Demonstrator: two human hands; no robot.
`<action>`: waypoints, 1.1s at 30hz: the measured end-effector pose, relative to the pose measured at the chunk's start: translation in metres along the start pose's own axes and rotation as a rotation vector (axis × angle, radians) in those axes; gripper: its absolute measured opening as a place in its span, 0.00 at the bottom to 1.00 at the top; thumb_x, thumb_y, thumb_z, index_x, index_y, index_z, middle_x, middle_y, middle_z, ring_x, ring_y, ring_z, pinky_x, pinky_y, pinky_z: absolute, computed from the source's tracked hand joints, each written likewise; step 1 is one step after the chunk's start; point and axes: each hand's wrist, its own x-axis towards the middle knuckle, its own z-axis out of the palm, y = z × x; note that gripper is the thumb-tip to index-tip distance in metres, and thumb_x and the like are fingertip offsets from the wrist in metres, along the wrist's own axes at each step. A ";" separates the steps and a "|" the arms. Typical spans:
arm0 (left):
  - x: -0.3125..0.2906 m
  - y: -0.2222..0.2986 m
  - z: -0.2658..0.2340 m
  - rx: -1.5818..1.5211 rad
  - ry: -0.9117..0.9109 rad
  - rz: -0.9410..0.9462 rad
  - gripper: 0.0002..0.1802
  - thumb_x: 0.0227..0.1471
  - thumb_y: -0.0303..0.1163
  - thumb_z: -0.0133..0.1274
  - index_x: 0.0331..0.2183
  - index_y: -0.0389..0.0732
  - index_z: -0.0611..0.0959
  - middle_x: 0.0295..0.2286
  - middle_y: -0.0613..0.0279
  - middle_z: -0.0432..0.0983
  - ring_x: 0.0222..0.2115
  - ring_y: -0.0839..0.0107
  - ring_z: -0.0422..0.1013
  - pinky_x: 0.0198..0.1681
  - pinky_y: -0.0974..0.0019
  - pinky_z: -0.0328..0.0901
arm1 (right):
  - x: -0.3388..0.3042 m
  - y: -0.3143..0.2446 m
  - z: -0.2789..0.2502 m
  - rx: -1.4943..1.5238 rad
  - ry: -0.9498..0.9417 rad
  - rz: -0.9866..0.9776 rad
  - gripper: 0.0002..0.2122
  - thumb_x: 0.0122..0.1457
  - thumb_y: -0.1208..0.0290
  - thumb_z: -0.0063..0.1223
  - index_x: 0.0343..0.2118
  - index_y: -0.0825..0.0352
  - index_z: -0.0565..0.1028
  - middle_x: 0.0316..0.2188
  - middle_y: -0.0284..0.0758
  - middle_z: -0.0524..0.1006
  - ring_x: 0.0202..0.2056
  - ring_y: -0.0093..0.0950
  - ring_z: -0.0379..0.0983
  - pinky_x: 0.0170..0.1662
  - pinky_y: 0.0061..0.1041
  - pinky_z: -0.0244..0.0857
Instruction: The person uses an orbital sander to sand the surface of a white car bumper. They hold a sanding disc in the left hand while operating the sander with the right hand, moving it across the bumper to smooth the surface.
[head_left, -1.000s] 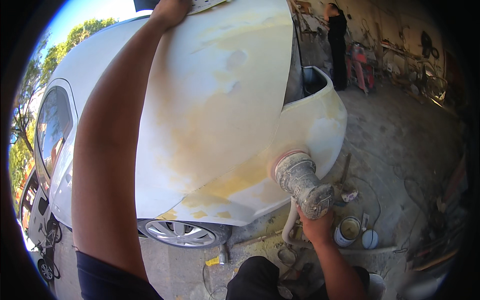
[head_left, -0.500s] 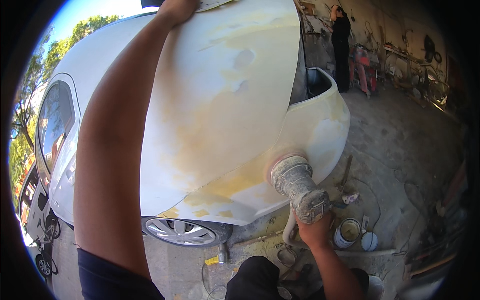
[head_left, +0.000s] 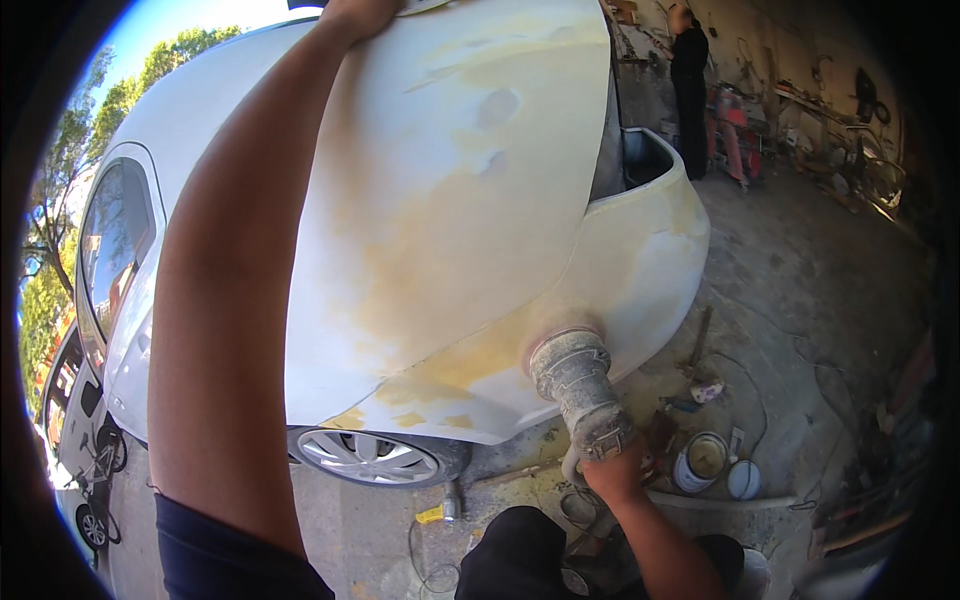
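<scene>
In my right hand [head_left: 613,472] is the rear grip of a dusty grey power sander [head_left: 578,378]. Its round pad bears on the car's bumper [head_left: 490,375], where yellowish filler patches and sanded paint show. Along the left of the view my left arm reaches up over the white car body [head_left: 450,210]. My left hand [head_left: 360,14] lies against the top of the panel, its fingers cut off by the upper edge. Below the bumper corner sits the car's wheel [head_left: 370,455]. A pale hose [head_left: 572,468] runs down from the sander.
An open can [head_left: 702,462] and a white lid [head_left: 744,480] stand on the floor right of my right hand. Behind them runs a thin cable. A yellow-tagged tool [head_left: 436,513] lies near the wheel. At the back, a person in black [head_left: 689,95] stands beside red equipment [head_left: 730,120].
The sander and my right hand have moved a little down and left along the bumper. My left hand stays at the top of the panel. The person at the back has lowered an arm.
</scene>
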 end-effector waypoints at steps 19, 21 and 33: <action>-0.008 0.006 -0.002 -0.010 -0.004 -0.031 0.23 0.68 0.44 0.45 0.41 0.32 0.81 0.43 0.29 0.81 0.50 0.34 0.76 0.55 0.41 0.69 | 0.010 -0.036 -0.005 0.150 0.198 -0.096 0.14 0.53 0.74 0.72 0.42 0.70 0.84 0.38 0.44 0.87 0.42 0.37 0.87 0.46 0.36 0.77; -0.004 0.001 -0.002 0.001 0.001 -0.002 0.23 0.68 0.44 0.45 0.41 0.31 0.81 0.43 0.29 0.81 0.51 0.34 0.75 0.55 0.41 0.69 | 0.016 -0.046 -0.008 0.138 0.248 -0.132 0.12 0.55 0.70 0.69 0.42 0.69 0.83 0.38 0.44 0.86 0.42 0.42 0.85 0.47 0.40 0.77; -0.007 0.003 -0.002 -0.014 0.004 -0.010 0.22 0.68 0.44 0.46 0.42 0.32 0.81 0.44 0.30 0.81 0.51 0.35 0.76 0.55 0.41 0.69 | 0.012 -0.042 -0.003 0.214 0.196 -0.063 0.15 0.50 0.74 0.73 0.42 0.69 0.84 0.37 0.43 0.87 0.42 0.34 0.87 0.47 0.34 0.78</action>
